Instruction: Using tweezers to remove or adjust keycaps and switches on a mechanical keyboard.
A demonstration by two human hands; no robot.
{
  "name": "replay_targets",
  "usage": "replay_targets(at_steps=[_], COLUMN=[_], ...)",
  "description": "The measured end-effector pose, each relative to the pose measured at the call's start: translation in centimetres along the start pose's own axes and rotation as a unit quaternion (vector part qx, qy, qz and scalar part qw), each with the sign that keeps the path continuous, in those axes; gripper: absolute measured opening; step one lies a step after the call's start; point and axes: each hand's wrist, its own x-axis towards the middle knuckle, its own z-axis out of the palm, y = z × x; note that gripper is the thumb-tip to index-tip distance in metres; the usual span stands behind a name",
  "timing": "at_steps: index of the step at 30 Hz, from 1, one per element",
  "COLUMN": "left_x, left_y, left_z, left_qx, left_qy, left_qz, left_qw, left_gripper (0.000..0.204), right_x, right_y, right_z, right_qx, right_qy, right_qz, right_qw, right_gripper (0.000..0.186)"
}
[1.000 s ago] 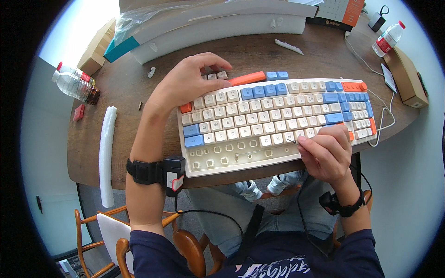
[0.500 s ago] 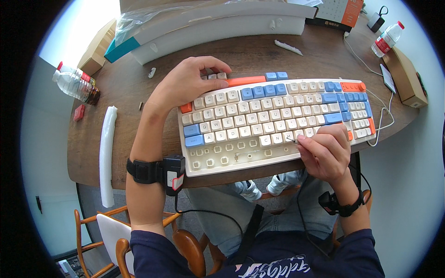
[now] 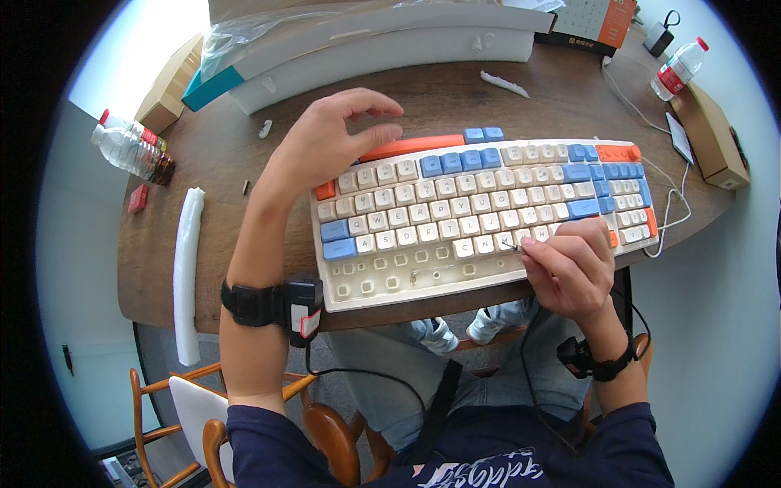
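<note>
A cream keyboard (image 3: 480,211) with blue and orange keys lies on the brown wooden table (image 3: 211,244). Its bottom-left rows show bare sockets (image 3: 390,272) without caps. A long orange keycap (image 3: 411,147) and two blue keycaps (image 3: 483,134) rest loose along its far edge. My left hand (image 3: 325,146) hovers over the keyboard's far left corner, fingers spread, holding nothing. My right hand (image 3: 569,264) sits at the near edge, pinching a thin wire tool (image 3: 510,245) whose tip touches the lower key row.
Two water bottles (image 3: 130,150) and a white foam strip (image 3: 187,268) lie at the left. Long white foam pieces (image 3: 366,45) span the back. A bottle (image 3: 675,69), a cardboard box (image 3: 716,134) and a white cable (image 3: 671,211) sit at the right. A wooden chair (image 3: 203,407) stands below.
My left hand has lifted off the keyboard's top-left keys and spread its fingers. The right hand has stayed at the near edge with the wire tool.
</note>
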Motion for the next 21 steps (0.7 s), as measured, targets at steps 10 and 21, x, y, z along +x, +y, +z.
replay_targets(at_steps=[10,21], left_x=[-2.0,-2.9], left_y=[6.1,5.3], left_z=[3.0,3.7], left_qx=[0.043,0.015], left_qy=[-0.050,-0.059], left_qz=[0.258,0.261], left_qw=[0.964,0.963], left_gripper=[0.040,0.040], right_x=[0.6,6.0], right_y=[-0.3,-1.6], right_z=[-0.5,-2.0], right_qx=[0.046,0.025], right_qy=[-0.045,-0.225], right_qz=[0.042,0.061], right_qw=[0.997,0.972], right_gripper=[0.033,0.019])
